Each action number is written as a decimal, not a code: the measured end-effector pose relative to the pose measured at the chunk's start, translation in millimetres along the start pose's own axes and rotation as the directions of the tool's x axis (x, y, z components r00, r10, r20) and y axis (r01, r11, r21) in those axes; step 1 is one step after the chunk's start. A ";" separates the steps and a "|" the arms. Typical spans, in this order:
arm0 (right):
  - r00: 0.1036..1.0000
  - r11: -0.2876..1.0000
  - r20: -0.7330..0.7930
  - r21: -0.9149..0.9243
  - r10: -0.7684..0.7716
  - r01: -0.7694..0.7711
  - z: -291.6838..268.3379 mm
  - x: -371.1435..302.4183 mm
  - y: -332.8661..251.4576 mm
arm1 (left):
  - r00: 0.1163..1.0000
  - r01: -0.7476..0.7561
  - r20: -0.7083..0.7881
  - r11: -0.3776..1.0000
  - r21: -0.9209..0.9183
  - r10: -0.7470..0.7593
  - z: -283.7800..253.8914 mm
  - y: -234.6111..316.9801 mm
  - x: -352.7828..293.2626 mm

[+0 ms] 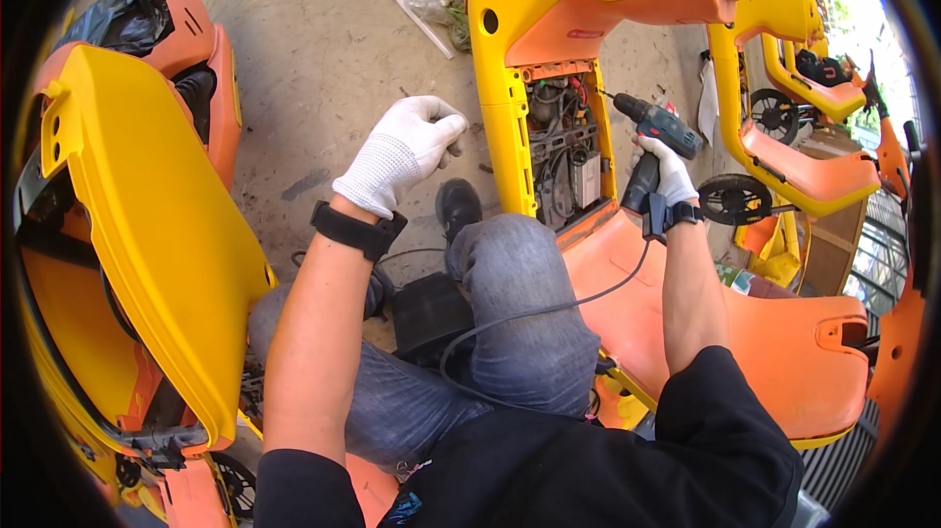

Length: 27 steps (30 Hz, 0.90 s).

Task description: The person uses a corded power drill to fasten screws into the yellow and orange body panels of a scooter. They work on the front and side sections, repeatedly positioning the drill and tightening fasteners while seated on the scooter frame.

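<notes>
My left hand (407,150), in a white knit glove, is raised over the floor to the left of an orange and yellow scooter (495,126). Its fingers are curled in toward the thumb; whatever they may hold is hidden. My right hand (670,173), gloved too, is wrapped round the grip of a dark cordless drill (659,122). The drill's thin bit points left, toward an uncovered bay (564,150) in the scooter's body. Wiring and metal parts show inside that bay. The drill is held just right of the opening, apart from it.
A yellow body shell (147,195) stands close on my left, with orange panels (191,18) behind it. More scooters (809,165) are parked at the right. A white strip (412,14) and a clear plastic bag (431,0) lie on the concrete. A cable (529,313) crosses my knee.
</notes>
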State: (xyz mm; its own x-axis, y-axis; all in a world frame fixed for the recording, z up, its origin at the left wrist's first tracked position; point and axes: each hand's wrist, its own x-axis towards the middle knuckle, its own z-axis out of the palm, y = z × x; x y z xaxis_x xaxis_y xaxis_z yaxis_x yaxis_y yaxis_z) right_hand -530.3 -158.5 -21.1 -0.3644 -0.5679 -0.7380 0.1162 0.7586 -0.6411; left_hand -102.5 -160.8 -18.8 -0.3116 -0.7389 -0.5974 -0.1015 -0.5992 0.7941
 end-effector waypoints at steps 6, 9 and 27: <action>1.000 0.998 0.001 -0.060 0.010 -0.010 10.4 -7.9 -10.4 | 1.000 0.016 -0.010 1.000 -0.001 -0.016 -0.2 0.6 -0.5; 0.997 0.982 0.049 -0.176 -0.060 0.068 0.1 10.3 -17.5 | 1.000 0.011 -0.006 1.000 0.003 -0.011 -0.1 1.7 -0.7; 0.990 0.757 0.097 -0.637 -0.107 0.144 10.7 16.8 -59.4 | 1.000 0.006 -0.013 0.999 -0.044 -0.007 -3.6 6.1 1.2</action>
State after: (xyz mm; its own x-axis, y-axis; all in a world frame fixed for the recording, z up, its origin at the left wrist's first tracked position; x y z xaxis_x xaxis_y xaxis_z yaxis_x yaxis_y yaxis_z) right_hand -533.5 -216.5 2.3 -0.2836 -0.6738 -0.6823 -0.5534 0.6961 -0.4574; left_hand -100.2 -166.4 -15.1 -0.2984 -0.7389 -0.6041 -0.0615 -0.6168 0.7847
